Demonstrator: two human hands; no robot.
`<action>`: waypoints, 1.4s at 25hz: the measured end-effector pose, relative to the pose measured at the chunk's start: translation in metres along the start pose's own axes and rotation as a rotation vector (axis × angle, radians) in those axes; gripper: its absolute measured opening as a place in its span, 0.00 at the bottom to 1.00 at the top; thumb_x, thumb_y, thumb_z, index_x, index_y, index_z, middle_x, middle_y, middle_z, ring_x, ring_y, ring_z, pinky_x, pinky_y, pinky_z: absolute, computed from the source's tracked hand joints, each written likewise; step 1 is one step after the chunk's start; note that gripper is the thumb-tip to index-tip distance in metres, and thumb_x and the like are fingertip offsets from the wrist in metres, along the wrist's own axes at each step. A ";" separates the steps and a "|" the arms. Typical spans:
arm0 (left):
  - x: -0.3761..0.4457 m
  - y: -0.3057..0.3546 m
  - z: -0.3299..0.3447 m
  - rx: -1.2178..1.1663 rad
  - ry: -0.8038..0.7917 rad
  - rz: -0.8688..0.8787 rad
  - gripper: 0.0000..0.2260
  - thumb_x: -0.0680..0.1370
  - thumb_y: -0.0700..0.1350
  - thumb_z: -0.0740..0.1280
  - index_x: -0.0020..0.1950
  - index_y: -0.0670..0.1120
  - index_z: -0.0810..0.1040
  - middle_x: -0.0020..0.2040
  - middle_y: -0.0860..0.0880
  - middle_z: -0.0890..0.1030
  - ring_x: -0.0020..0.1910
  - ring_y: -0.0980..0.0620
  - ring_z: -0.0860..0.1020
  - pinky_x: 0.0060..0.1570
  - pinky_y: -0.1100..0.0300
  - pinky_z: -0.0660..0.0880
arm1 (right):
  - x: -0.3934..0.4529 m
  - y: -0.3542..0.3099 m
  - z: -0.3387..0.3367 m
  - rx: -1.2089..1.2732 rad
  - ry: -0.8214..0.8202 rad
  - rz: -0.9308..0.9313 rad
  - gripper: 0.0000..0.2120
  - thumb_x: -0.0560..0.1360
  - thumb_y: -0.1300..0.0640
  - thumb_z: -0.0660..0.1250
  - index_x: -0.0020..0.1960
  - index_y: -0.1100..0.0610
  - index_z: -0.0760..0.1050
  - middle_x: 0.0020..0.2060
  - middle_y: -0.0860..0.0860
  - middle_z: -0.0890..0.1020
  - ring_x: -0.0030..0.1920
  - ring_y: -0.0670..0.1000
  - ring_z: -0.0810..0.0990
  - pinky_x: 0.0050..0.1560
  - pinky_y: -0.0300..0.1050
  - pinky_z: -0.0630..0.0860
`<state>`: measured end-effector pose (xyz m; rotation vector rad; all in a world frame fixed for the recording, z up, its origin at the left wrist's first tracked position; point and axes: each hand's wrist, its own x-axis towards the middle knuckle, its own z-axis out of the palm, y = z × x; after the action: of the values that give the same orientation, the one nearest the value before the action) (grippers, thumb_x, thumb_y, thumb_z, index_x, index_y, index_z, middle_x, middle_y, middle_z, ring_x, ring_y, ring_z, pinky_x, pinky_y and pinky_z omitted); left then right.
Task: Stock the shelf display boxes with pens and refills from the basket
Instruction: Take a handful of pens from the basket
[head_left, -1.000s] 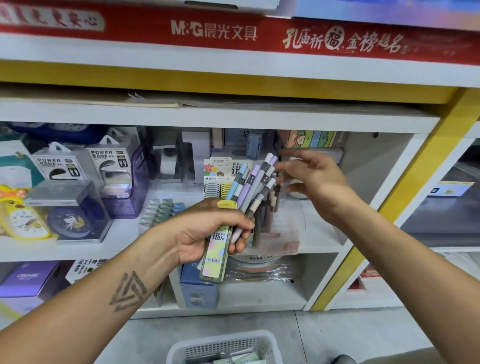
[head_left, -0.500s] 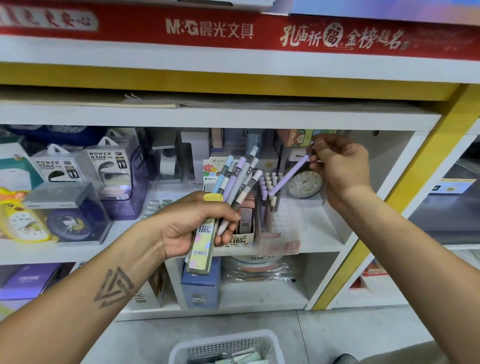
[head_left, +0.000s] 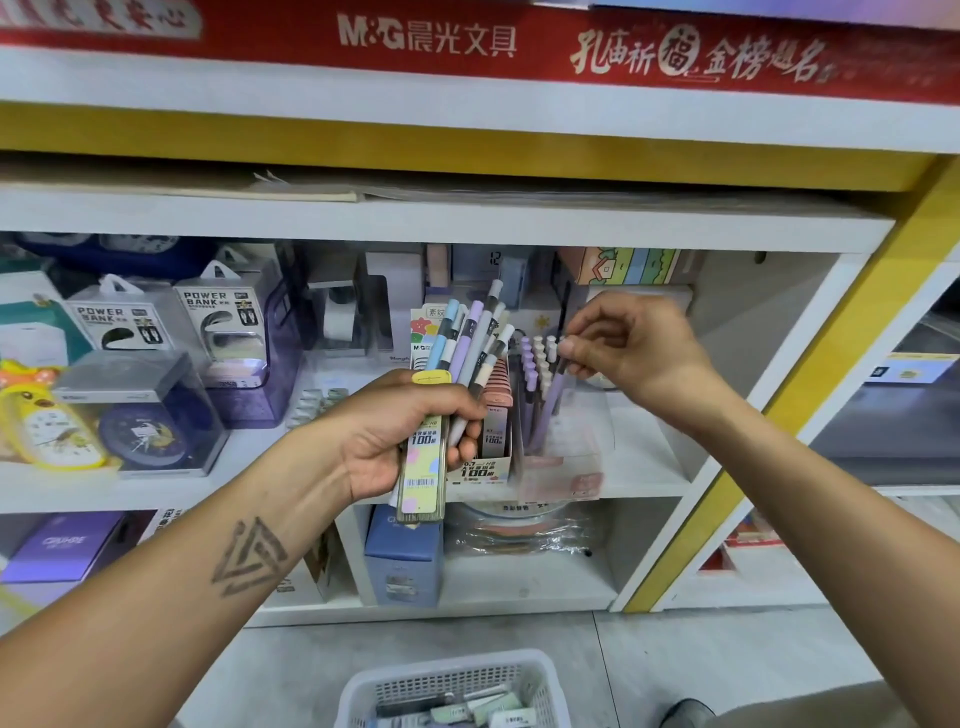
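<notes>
The left hand (head_left: 400, 431) is raised before the shelf (head_left: 649, 483), fingers curled around a fan of pens (head_left: 470, 353) and a refill pack (head_left: 423, 478). The right hand (head_left: 628, 348), wrist bent down, pinches a purple pen (head_left: 550, 400) standing in the display box (head_left: 561, 467). The basket (head_left: 452, 686) is on the floor below

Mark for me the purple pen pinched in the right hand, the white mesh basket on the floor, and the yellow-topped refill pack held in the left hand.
Purple pen (head_left: 555, 391): head view, mid-barrel below the fingers.
White mesh basket (head_left: 415, 687): head view, perforated back wall.
Yellow-topped refill pack (head_left: 422, 480): head view, lower label face below the hand.
</notes>
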<state>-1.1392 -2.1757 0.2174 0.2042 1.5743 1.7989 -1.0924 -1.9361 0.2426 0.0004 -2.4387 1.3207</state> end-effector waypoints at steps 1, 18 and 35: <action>0.000 -0.001 0.000 0.007 -0.001 -0.002 0.04 0.69 0.34 0.73 0.41 0.41 0.83 0.33 0.41 0.79 0.28 0.48 0.78 0.27 0.61 0.76 | -0.001 0.002 0.006 -0.069 -0.025 -0.017 0.07 0.72 0.64 0.76 0.42 0.54 0.80 0.35 0.53 0.85 0.36 0.49 0.85 0.41 0.44 0.84; -0.008 -0.006 0.005 0.082 -0.086 0.015 0.03 0.71 0.33 0.72 0.39 0.40 0.83 0.34 0.40 0.78 0.28 0.46 0.77 0.27 0.61 0.74 | -0.005 0.003 0.024 -0.382 -0.075 -0.072 0.07 0.79 0.53 0.69 0.53 0.52 0.84 0.45 0.43 0.82 0.45 0.41 0.78 0.43 0.35 0.72; -0.004 -0.005 0.002 0.091 -0.126 -0.004 0.04 0.70 0.33 0.72 0.43 0.39 0.81 0.34 0.40 0.77 0.28 0.46 0.76 0.25 0.62 0.73 | 0.020 -0.004 -0.009 0.678 0.356 0.274 0.05 0.78 0.71 0.62 0.47 0.67 0.77 0.34 0.58 0.81 0.29 0.49 0.76 0.30 0.38 0.75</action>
<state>-1.1328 -2.1764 0.2151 0.3499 1.5665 1.6795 -1.1075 -1.9277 0.2559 -0.3682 -1.6509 2.0074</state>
